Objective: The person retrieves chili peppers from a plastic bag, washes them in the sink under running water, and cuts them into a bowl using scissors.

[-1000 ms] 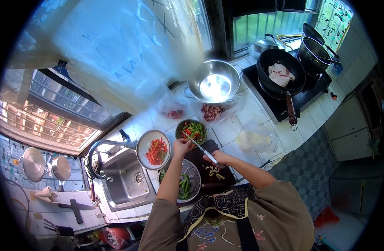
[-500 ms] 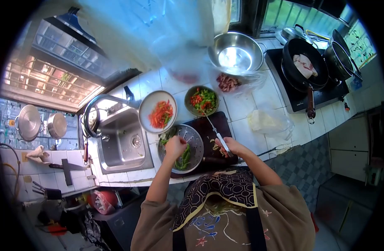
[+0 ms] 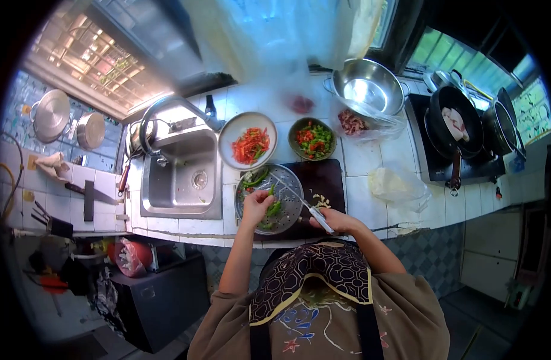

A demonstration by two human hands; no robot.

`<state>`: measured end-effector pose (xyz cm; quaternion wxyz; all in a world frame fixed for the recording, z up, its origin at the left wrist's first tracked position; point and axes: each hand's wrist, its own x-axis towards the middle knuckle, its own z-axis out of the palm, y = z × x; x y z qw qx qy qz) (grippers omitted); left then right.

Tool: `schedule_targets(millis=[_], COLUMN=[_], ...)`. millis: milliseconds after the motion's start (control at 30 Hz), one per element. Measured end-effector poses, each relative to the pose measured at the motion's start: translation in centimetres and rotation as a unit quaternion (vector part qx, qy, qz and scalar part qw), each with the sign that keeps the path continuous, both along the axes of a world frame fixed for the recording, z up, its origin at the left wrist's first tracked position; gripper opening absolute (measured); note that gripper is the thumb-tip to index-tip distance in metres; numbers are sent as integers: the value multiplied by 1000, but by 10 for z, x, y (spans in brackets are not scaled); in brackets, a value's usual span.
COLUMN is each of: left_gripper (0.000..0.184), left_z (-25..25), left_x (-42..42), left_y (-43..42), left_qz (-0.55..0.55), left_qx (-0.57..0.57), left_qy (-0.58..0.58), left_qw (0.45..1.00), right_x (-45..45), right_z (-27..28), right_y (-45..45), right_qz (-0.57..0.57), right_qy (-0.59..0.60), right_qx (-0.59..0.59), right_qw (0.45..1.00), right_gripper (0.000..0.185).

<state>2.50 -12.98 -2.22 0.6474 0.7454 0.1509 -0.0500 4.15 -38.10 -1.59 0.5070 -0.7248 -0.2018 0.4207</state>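
Note:
Over the perforated metal colander [image 3: 291, 219], my left hand [image 3: 257, 207] is closed on a green pepper [image 3: 271, 189] that pokes out above the fingertips. More green peppers [image 3: 256, 177] lie in the colander. My right hand [image 3: 338, 221] grips a narrow-bladed knife [image 3: 319, 217] by its white handle, its blade slanting across the colander. Underneath is a dark cutting board [image 3: 329, 180] with pale chopped bits [image 3: 321, 201] beside my right hand. Behind stand a plate [image 3: 226, 144] of red strips and a bowl [image 3: 294, 150] of chopped red and green peppers.
To the left is a steel sink [image 3: 179, 180] with a curved faucet [image 3: 145, 129]. Bagged meat [image 3: 352, 122] lies by a large metal pot [image 3: 371, 90]. A plastic bag [image 3: 401, 187] lies on the right. A pan [image 3: 446, 129] holding meat sits on the stove [image 3: 422, 144].
The knife has moved from the bowl of chopped peppers to over the colander. My left hand remains over the colander. The camera view has shifted, so the counter appears farther right.

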Motion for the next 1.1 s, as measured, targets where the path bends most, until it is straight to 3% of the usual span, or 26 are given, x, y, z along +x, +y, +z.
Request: schedule_targets(millis=[67,133,167,233,367,533,600,633,667,733,867,967,1100], left_gripper=[14,19,21,20,20,23,24,23,23,22,21,22,23], left_z=[12,19,17,12,29,32,31,26,21,11,-4,-6,-15], left_x=[-6,-10,-7,-6,11,45,64,74,85,105,137,148,157], left_y=[2,-2,1,1,-20,-56,-67,-72,-75,-82,-90,-91,-87], left_qz=[-4,50,22,44,38,7,18,14,12,10,11,15,-1], left_qx=[-23,-249,-284,-309,-358,-332,-307,-296,-300,-301,-259,-225,-212], left_qy=[35,38,33,36,80,100,139,143,139,160,158,189,201], left_qw=[999,966,958,949,929,938,941,944,944,940,953,956,956], right_x=[0,-2,-2,-1,5,21,34,42,49,62,75,82,85], right_z=[9,8,12,22,33,22,1,-9,-11,-14,-16,-6,-10], right_y=[1,4,5,8,13,12,9,6,4,4,3,1,-2], right_qz=[47,64,57,38,-5,-98,-159,-133,-134,-151,-232,-227,-211], right_qy=[102,106,165,231,181,150,140,123,118,163,178,209,202], right_qx=[-39,-29,-21,-2,15,15,14,57,53,20,12,-5,-34], right_qw=[993,992,984,972,983,984,977,982,983,975,956,951,956], right_gripper=[33,28,25,20,20,24,46,49,49,14,31,41,39])
